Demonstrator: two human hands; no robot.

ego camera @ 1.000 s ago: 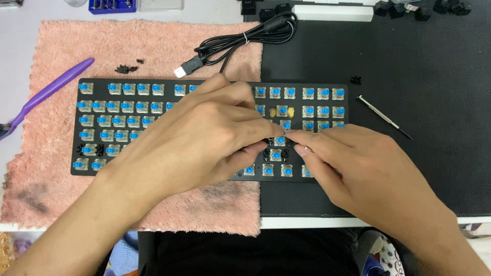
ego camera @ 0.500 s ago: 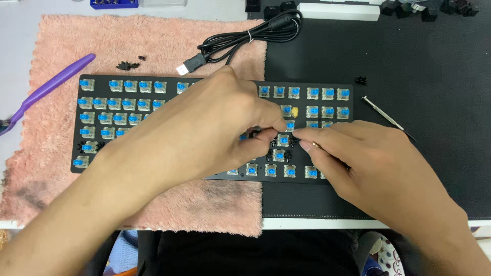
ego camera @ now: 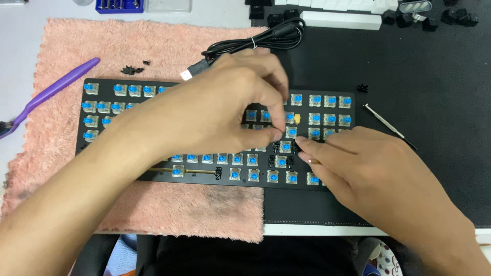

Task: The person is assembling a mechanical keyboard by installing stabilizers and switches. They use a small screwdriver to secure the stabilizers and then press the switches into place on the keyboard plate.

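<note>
Pink towel [ego camera: 66, 51] under the left half of a black keyboard [ego camera: 202, 178]; the right half sits on a black mat [ego camera: 434, 76], all on a white bench [ego camera: 20, 30]. No keycaps on, blue switches bare.

Both hands meet at the lower middle rows. Left hand [ego camera: 220, 112] comes in over the board, thumb and forefinger pinched shut, tips [ego camera: 273, 134] just above a blue switch [ego camera: 290, 132]. Can't tell if anything small sits in the pinch. Right hand [ego camera: 368, 163] lies low on the board's right end, fingers [ego camera: 307, 153] stretched together and pointing at the black clips [ego camera: 284, 148] beside that switch. A thin tan bit shows under one fingertip; gripping or just resting, can't tell.

Step, as I judge it: fine work on one switch or the black clips next to it, in the middle of a board strip-down. A move here calls for a small, steady pinch, straight up or down, the other hand bracing the board, without knocking neighbouring switches.

Hidden: the left hand and forearm cover most of the middle switches, the right hand covers the lower right corner. A yellow piece [ego camera: 296, 119] is too small to identify. Black specks on the towel [ego camera: 134, 68] are unclear.

Around: black cable [ego camera: 255, 41], purple brush [ego camera: 51, 92], thin metal tool [ego camera: 388, 122], loose keycaps [ego camera: 348, 20] cut off at the top edge.
</note>
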